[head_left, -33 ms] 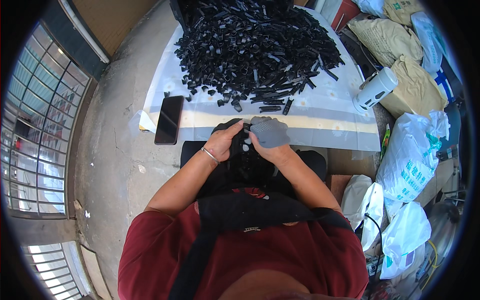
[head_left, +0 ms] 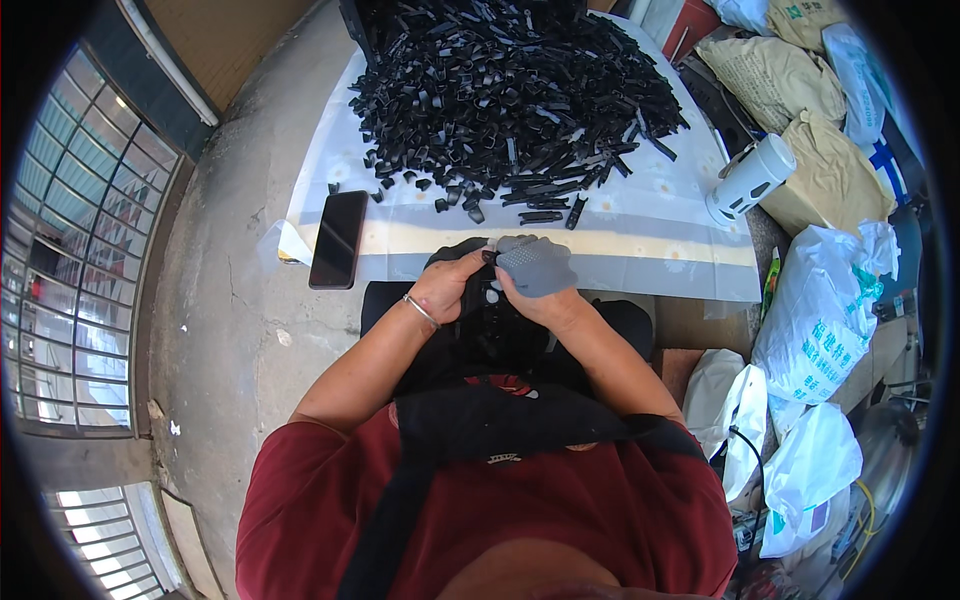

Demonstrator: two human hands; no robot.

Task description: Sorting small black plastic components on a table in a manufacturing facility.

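Note:
My two hands meet over my lap, just short of the table's near edge. My left hand (head_left: 447,283), with a bracelet at the wrist, has its thumb and fingers closed on a small black plastic piece (head_left: 489,257). Beside it, my right hand (head_left: 540,275) wears a grey dotted covering over its fingers and is pressed close to the same piece. The covering hides most of its grip. Below the hands, shiny black pieces (head_left: 494,325) lie in my lap, partly in shadow.
A big heap of small black plastic parts (head_left: 510,110) covers the far side of the cloth-covered table (head_left: 660,245). At its left edge lies a dark phone (head_left: 338,240). A white cylinder (head_left: 750,180) stands at the right, near stuffed sacks (head_left: 815,310). A barred window (head_left: 75,250) is at left.
My thumbs have shifted slightly around the small black piece, and its dark end shows more between them. The arms and the table have stayed as they were.

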